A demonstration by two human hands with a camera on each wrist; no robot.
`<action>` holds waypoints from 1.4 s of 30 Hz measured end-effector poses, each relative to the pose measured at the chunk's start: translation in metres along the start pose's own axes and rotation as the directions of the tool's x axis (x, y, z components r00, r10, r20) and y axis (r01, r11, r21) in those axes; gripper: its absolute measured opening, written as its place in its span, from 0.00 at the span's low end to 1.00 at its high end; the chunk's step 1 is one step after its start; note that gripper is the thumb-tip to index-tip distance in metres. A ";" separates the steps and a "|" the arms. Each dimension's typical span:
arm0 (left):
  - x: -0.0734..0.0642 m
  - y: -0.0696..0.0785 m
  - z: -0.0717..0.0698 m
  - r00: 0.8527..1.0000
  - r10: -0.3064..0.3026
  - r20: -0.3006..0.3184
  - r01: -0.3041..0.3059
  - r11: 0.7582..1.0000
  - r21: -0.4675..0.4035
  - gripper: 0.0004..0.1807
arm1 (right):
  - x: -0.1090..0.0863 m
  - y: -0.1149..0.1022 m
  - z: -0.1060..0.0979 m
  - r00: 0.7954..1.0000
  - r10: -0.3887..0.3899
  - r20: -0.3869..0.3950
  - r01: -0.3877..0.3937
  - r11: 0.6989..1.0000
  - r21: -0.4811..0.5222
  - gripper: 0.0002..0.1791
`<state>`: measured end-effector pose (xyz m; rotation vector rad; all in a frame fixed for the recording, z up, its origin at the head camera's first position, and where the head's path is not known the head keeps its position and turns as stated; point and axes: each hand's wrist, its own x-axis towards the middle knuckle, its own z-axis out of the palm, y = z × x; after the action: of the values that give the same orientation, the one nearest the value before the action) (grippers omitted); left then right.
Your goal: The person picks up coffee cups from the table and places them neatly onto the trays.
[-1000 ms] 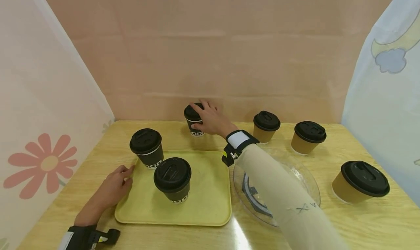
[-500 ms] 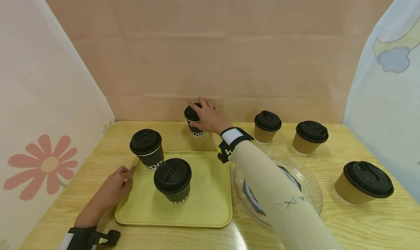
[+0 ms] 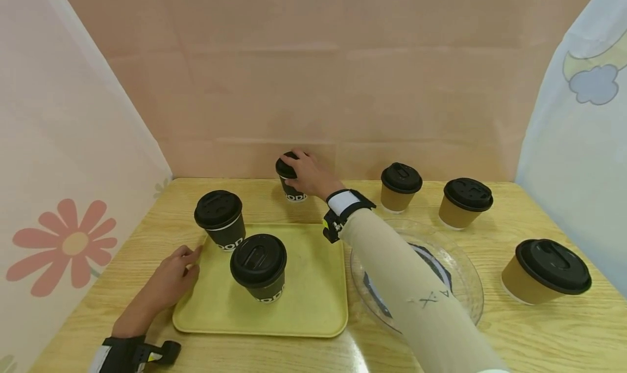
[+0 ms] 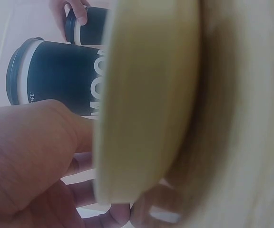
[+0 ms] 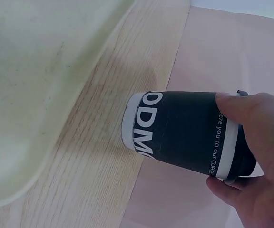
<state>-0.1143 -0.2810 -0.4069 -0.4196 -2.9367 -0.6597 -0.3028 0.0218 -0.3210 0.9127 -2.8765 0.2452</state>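
At the back of the table, my right hand (image 3: 312,175) grips a black lidded paper coffee cup (image 5: 180,130) around its lid and upper side. The cup stands upright in the head view. My left hand (image 3: 173,277) holds the left edge of a yellow tray (image 3: 313,307), thumb and fingers at its rim; some fingertips are hidden behind the rim in the left wrist view. Two similar black cups are on the tray: one at its back left corner (image 3: 226,231), another nearer its middle (image 3: 264,286).
Right of the tray, a clear round plate (image 3: 470,286) lies partly under my right forearm. Three brown cups with black lids stand farther right: a back one (image 3: 398,199), a middle one (image 3: 456,215) and a front one (image 3: 526,280). A backdrop (image 3: 313,90) closes off the rear.
My right hand keeps its place at the cup, its fingers settling slightly lower over the lid. The left hand, tray and other cups stay put; the view shifts a little.
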 end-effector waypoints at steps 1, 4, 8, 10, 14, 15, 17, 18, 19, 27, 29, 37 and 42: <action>0.000 0.000 0.000 1.000 -0.001 0.000 0.001 1.000 -0.001 0.22 | 0.000 0.000 0.000 1.000 -0.002 -0.001 0.002 1.000 0.001 0.36; -0.001 0.000 0.000 1.000 -0.002 0.004 0.002 1.000 -0.003 0.22 | 0.001 -0.001 0.000 1.000 -0.009 0.000 0.009 1.000 0.003 0.36; -0.002 0.001 -0.001 1.000 -0.006 0.002 0.006 1.000 -0.002 0.22 | 0.001 -0.001 0.002 1.000 -0.008 0.003 0.008 1.000 0.022 0.35; -0.002 0.000 -0.001 1.000 -0.008 -0.001 0.008 1.000 -0.002 0.23 | 0.000 -0.001 0.002 1.000 -0.004 0.004 0.004 1.000 0.029 0.35; -0.002 0.000 0.000 1.000 -0.006 -0.005 0.006 1.000 -0.008 0.23 | -0.001 -0.001 0.003 1.000 -0.003 0.004 0.003 1.000 0.010 0.35; -0.002 0.000 0.001 1.000 -0.006 -0.004 0.006 1.000 -0.008 0.23 | -0.001 -0.001 0.003 1.000 -0.002 0.005 0.002 1.000 0.006 0.35; -0.003 -0.001 0.001 1.000 -0.003 -0.003 0.003 1.000 -0.007 0.23 | -0.002 -0.001 0.004 1.000 -0.002 0.013 0.002 1.000 -0.009 0.35; -0.003 -0.001 0.001 1.000 -0.005 -0.002 0.005 1.000 -0.005 0.23 | -0.002 -0.001 0.004 1.000 -0.002 0.017 0.002 1.000 -0.015 0.36; -0.003 -0.001 0.002 1.000 -0.001 -0.003 0.001 1.000 -0.003 0.22 | -0.002 -0.001 0.004 1.000 -0.003 0.020 0.003 1.000 -0.017 0.36; -0.003 0.000 0.002 1.000 0.003 -0.009 -0.004 1.000 -0.017 0.22 | -0.001 0.000 0.003 0.999 0.020 0.028 -0.019 1.000 -0.011 0.36; -0.003 0.001 0.001 1.000 0.003 -0.005 -0.003 1.000 -0.024 0.22 | -0.001 0.001 0.003 0.999 0.031 0.035 -0.031 1.000 -0.006 0.37; 0.003 0.005 0.001 1.000 -0.004 0.004 0.004 1.000 -0.017 0.23 | -0.003 0.005 0.002 0.999 0.048 0.008 -0.048 0.998 0.032 0.36; 0.006 0.005 0.003 1.000 -0.018 0.014 0.019 1.000 -0.014 0.23 | -0.004 0.006 0.000 0.998 0.060 0.004 -0.060 0.998 0.018 0.36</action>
<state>-0.1190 -0.2743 -0.4065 -0.4005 -2.9546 -0.6826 -0.3032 0.0282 -0.3227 0.8312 -2.9131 0.2750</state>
